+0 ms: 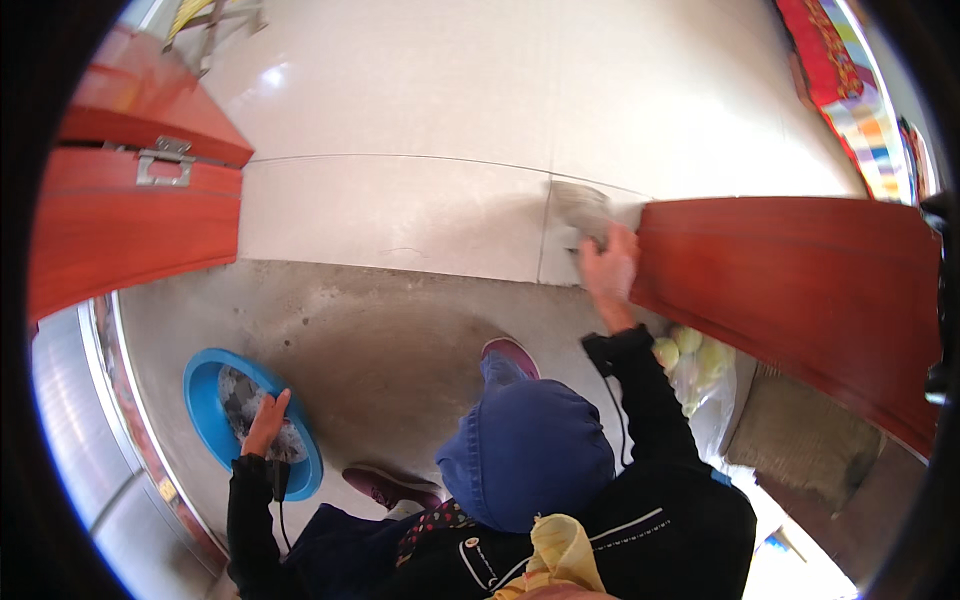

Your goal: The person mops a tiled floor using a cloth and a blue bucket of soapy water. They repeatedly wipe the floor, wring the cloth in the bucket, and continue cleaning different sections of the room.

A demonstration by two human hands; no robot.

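My right hand (611,262) reaches out to the pale tiled floor beside a red door edge. It holds a beige item (581,206), blurred by motion; I cannot tell whether it is a brush or a folded cloth. On the left, a blue plastic basin (202,416) looks tilted, with a grey mass and whitish froth or scraps (240,390) inside. My left hand (266,424) grips the basin near its right rim, fingertips at the edge. Part of the contents is hidden behind that hand.
A red door panel (787,262) stands at right, red woodwork with a metal latch plate (165,169) at left. A plastic bag of pale green round produce (694,360) sits below the right panel. Tile meets grey concrete (360,315) along an edge near my shoe (514,352).
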